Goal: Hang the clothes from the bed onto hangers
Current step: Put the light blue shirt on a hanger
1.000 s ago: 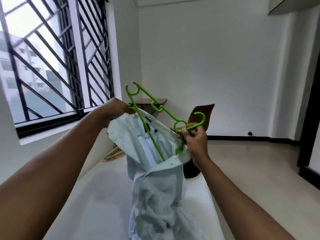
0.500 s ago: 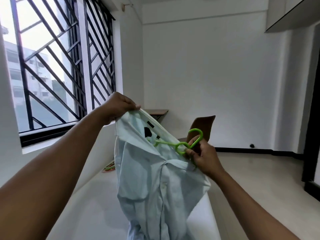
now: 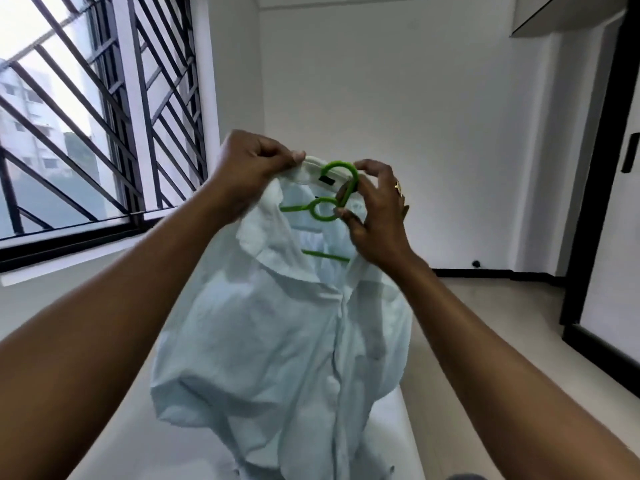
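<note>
Shirt point(image 3: 277, 341) hangs lengthwise, collar up, over bed point(image 3: 114, 427). Left hand point(image 3: 249, 168) pinches collar; right hand point(image 3: 374, 216) pinches hanger point(image 3: 325, 209) hook. Window point(image 3: 86, 116) left.

The shirt point(image 3: 277, 341) was a plain, pale mint-white, its label point(image 3: 327, 181) black; the hanger point(image 3: 325, 209) was bright green — the one vivid colour. The window grille point(image 3: 152, 98) was black in a diagonal lattice, the wall point(image 3: 381, 98) white, the skirting point(image 3: 491, 273) black, the ring point(image 3: 398, 187) gold.

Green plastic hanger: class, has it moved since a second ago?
Yes. The green plastic hanger has dropped into the pale shirt; its arm no longer reaches left across the wall corner.
</note>
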`<state>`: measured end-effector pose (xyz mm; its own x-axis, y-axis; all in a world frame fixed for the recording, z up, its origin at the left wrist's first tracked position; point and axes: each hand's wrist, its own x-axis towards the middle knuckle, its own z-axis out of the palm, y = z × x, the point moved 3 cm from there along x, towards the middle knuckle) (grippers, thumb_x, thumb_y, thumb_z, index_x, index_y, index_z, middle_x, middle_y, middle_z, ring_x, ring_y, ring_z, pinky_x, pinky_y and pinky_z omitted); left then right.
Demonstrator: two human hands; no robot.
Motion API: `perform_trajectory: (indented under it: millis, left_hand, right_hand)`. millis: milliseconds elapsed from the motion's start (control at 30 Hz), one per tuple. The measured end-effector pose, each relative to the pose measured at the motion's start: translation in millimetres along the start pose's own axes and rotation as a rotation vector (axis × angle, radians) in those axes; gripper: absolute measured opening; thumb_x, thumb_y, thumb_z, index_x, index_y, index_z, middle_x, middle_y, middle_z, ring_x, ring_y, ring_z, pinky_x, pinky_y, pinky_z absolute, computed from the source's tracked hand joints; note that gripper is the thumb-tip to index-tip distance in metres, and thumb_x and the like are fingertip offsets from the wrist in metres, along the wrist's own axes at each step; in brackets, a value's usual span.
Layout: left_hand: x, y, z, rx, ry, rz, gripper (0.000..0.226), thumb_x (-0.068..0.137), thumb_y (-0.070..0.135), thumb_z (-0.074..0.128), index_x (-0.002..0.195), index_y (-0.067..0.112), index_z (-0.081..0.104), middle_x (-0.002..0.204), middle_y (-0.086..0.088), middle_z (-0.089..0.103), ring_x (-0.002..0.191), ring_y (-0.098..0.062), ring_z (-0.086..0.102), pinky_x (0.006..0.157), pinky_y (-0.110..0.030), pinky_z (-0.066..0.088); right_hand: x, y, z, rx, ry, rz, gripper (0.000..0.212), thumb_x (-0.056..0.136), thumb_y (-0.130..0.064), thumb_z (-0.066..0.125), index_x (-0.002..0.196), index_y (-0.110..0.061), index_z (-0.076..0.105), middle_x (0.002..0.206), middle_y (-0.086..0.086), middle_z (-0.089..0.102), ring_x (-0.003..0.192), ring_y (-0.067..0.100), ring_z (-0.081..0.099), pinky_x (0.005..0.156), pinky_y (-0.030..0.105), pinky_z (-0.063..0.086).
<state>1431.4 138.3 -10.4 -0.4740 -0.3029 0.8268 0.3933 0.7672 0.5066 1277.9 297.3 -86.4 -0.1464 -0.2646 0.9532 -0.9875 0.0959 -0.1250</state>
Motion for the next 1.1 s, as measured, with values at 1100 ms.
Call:
perform_trajectory:
  millis: [1100]
  left_hand:
    - [288,-133,394,0.76,-0.516,0.031,0.025,0.09,0.016,0.062,0.106,0.025,0.079,0.095,-0.014,0.076,0.097,-0.041,0.066,0.071,-0.037,0.048]
  right_hand:
    - [154,450,-55,0.011,-0.439,0.321,0.015,0.105,-0.031,0.058,0.111,-0.024,0.045,0.078,-0.001,0.057,0.067,0.011,0.056,0.064,0.036,0.046]
